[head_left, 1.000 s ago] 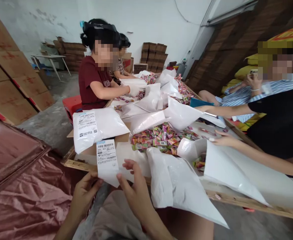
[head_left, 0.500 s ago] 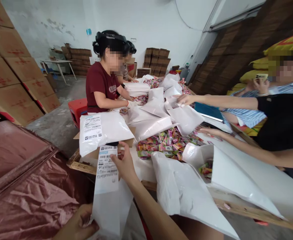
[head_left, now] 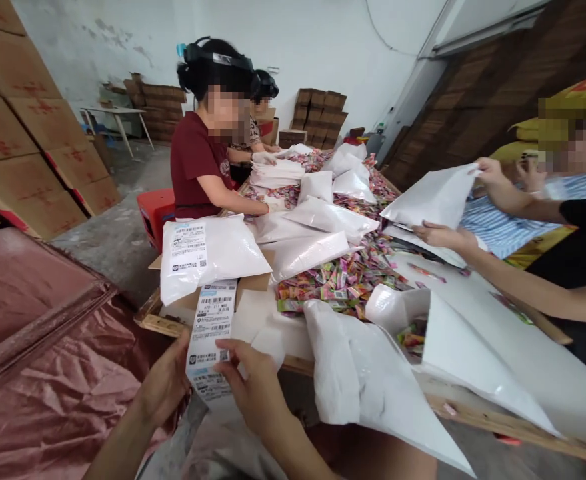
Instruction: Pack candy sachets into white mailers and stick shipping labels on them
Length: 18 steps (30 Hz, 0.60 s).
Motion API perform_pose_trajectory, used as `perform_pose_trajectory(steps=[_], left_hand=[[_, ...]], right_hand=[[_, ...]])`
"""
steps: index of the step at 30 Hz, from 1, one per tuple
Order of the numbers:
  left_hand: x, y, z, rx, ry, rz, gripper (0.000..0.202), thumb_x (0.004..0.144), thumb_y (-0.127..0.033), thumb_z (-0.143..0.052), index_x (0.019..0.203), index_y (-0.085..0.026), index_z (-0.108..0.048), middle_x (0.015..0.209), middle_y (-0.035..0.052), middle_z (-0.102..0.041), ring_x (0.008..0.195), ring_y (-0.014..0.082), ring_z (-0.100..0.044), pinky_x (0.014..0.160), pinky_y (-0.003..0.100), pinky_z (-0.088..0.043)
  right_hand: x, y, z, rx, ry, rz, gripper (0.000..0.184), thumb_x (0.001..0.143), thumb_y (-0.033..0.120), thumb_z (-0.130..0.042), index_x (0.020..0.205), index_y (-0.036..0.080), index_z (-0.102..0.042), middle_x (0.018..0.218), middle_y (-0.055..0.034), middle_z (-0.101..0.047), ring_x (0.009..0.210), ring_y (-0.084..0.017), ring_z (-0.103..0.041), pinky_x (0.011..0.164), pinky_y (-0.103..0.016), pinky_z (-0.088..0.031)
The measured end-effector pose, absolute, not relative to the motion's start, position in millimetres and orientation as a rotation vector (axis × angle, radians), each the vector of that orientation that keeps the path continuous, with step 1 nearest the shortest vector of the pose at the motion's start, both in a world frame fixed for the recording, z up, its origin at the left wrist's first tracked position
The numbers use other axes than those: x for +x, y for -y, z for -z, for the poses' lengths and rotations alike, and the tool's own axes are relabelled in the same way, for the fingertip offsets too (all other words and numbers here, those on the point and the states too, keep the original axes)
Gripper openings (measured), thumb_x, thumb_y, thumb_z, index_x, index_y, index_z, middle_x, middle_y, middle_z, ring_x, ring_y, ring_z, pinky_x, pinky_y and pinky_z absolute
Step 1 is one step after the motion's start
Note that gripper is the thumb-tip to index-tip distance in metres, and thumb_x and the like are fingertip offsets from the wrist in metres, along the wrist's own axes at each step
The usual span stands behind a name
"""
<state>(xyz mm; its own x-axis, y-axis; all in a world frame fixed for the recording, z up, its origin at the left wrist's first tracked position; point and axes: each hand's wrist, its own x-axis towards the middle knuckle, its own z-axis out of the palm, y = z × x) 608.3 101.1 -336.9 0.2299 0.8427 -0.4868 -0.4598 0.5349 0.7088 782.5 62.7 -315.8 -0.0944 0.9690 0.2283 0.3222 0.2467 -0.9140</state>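
Note:
A strip of printed shipping labels (head_left: 211, 333) hangs in front of me, running up to a cardboard box (head_left: 257, 283). My left hand (head_left: 165, 377) grips its left edge, fingers partly hidden behind the paper. On the right edge, my right hand (head_left: 253, 383) pinches the strip between thumb and fingers. A filled white mailer bag (head_left: 233, 250) bearing a label lies on top of the box, just above the strip. To the right of my right hand, another white bag (head_left: 357, 367) droops over the table edge, beside an open bag (head_left: 453, 347) with small candy packets inside.
Small colourful packets (head_left: 343, 277) are heaped on the table among several white bags (head_left: 313, 253). Across on the left, a co-worker in a dark red shirt (head_left: 193, 167) works. At right, a person's hands (head_left: 443, 237) hold a white bag. Stacked cartons (head_left: 33, 127) stand left.
My left hand has risen from the strip's lower end to its left edge. My right hand has moved down the strip, and different labels show. The person at right has lifted a white bag.

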Motion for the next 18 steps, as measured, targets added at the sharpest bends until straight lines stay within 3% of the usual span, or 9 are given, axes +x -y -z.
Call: perform_pose_trajectory(steps=[2,4,9,12,14,18], left_hand=[[619.5,-106.4,331.2,0.384,-0.985,-0.926,0.019,0.079,-0.028,-0.068,0.089,-0.014,-0.074,0.084,0.0079,-0.077,0.078,0.0224,-0.071,0.073,0.032,-0.058],[627.3,-107.1,329.6,0.335,-1.033,-0.883,0.015,0.080,-0.019,-0.065,0.090,-0.011,-0.072,0.080,0.0095,-0.076,0.074,0.0231,-0.071,0.071,0.035,-0.059],[627.3,-110.7,348.2,0.420,-1.171,-0.885,0.014,0.076,-0.018,-0.067,0.087,-0.010,-0.071,0.072,0.0091,-0.075,0.061,0.0249,-0.070,0.058,0.035,-0.057],[622.3,-116.5,361.1,0.470,-1.265,-0.868,0.014,0.075,-0.026,-0.070,0.077,-0.013,-0.070,0.062,0.0068,-0.073,0.051,0.0236,-0.066,0.050,0.033,-0.055],[620.7,-118.4,363.3,0.463,-1.285,-0.858,0.013,0.075,-0.027,-0.070,0.076,-0.013,-0.070,0.064,0.0065,-0.074,0.053,0.0227,-0.067,0.052,0.032,-0.056],[617.8,-119.0,359.0,0.509,-1.297,-0.764,0.017,0.074,-0.020,-0.071,0.089,-0.011,-0.072,0.084,0.0119,-0.078,0.072,0.0240,-0.073,0.066,0.033,-0.059]], right_hand=[[782.4,-57.9,325.4,-1.225,1.749,-0.733,0.037,0.084,0.010,-0.057,0.117,0.024,-0.062,0.106,-0.0064,-0.070,0.093,-0.020,-0.065,0.084,-0.032,-0.051],[780.7,-55.0,331.8,-1.242,1.844,-0.569,0.031,0.084,0.007,-0.055,0.109,0.022,-0.064,0.105,-0.0078,-0.068,0.096,-0.021,-0.062,0.084,-0.033,-0.050],[790.3,-36.3,299.1,-1.244,1.852,-0.397,0.018,0.083,0.004,-0.052,0.082,0.020,-0.061,0.090,-0.0059,-0.062,0.090,-0.021,-0.057,0.077,-0.033,-0.048],[838.6,-17.5,240.1,-1.081,1.672,-0.572,0.014,0.089,0.013,-0.050,0.083,0.023,-0.058,0.082,-0.0020,-0.062,0.080,-0.016,-0.059,0.070,-0.026,-0.049],[889.9,-13.1,206.8,-1.218,1.348,-0.435,0.010,0.093,0.025,-0.051,0.084,0.024,-0.056,0.078,-0.0018,-0.060,0.073,-0.015,-0.058,0.063,-0.025,-0.047],[982.8,-30.4,212.8,-1.521,1.216,-0.265,0.021,0.084,0.041,-0.061,0.082,0.022,-0.056,0.068,0.0005,-0.056,0.058,-0.014,-0.053,0.053,-0.025,-0.041]])
